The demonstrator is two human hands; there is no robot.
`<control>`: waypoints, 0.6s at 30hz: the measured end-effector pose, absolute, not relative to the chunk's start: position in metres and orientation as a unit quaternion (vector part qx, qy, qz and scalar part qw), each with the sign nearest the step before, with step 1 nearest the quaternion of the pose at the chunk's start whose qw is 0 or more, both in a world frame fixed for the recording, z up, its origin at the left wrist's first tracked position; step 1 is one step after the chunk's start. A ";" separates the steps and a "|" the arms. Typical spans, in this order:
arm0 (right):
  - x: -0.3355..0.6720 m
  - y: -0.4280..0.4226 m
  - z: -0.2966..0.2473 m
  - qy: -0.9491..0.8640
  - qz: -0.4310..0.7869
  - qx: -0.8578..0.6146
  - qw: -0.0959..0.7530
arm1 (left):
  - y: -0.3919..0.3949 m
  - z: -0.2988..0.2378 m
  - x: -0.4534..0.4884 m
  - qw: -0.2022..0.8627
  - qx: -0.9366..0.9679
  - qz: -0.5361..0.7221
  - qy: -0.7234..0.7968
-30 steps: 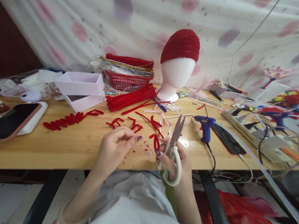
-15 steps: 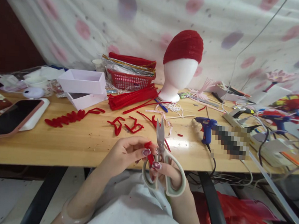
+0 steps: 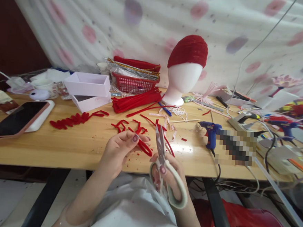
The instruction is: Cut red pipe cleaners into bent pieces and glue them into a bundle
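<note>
My left hand pinches a small folded red pipe cleaner piece above the front edge of the wooden table. My right hand grips white-handled scissors, blades pointing up and away, right beside the red piece. Several bent red pipe cleaner bits lie on the table just beyond my hands. A chain of red petal shapes lies to the left.
A foam head with a red cap stands at the back. Nearby: a bundle of red pipe cleaners, red basket, white boxes, a phone at left, a blue glue gun and cables at right.
My left hand has taken up the red piece and shifted it left and away from me. The scissors tilted and dropped slightly with my right hand.
</note>
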State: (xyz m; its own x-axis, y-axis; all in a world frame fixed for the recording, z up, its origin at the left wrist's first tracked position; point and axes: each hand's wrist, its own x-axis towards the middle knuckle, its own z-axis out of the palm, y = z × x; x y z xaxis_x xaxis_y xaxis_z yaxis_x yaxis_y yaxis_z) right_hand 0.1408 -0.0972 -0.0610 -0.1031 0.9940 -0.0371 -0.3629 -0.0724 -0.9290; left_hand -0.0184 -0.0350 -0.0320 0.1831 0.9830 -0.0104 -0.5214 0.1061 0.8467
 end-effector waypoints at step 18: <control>0.166 -0.097 -0.064 -0.565 0.425 -0.477 0.522 | -0.021 -0.025 -0.042 0.595 0.351 0.623 0.367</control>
